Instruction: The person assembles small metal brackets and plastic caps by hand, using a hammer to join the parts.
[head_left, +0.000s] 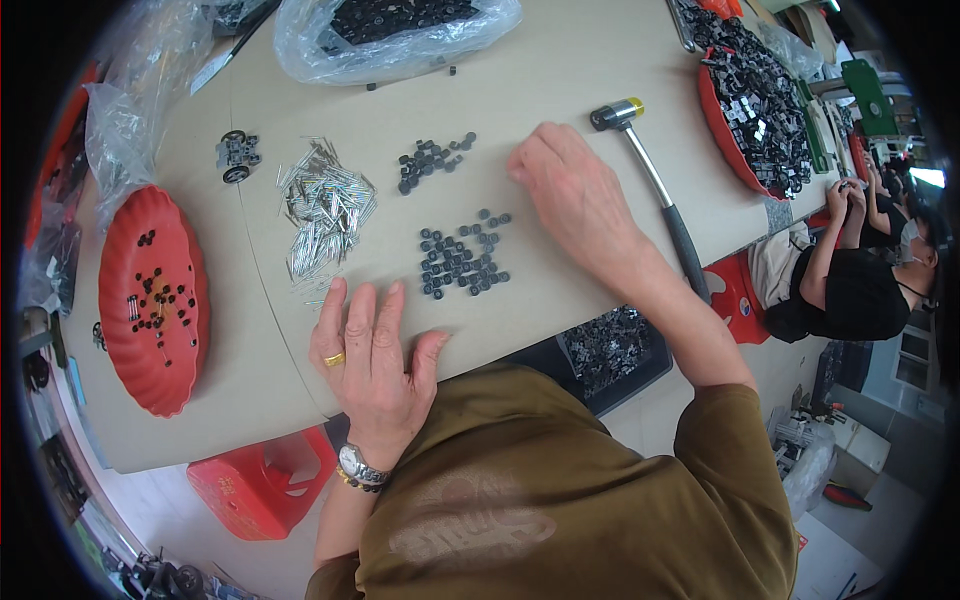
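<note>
My left hand (372,345) lies on the near part of the table, fingers stretched out. It rests by the lower end of a heap of thin silver metal pins (328,205). My right hand (575,190) is over the table with its fingers curled together; whether anything small sits in the fingertips is hidden. Between the hands lies a group of small black wheels (460,258), many with their round faces up. Farther back is a looser cluster of small black wheels (430,160). A toy car chassis (238,153) with two wheels stands left of the pins.
A mallet (655,170) lies right of my right hand. Red scalloped tray (150,370) with small black parts stands at left; a red basin (712,130) heaped with black parts at far right. Behind is a clear plastic bag (385,68). A black bin (640,375) sits below the edge. A co-worker (840,270) sits right.
</note>
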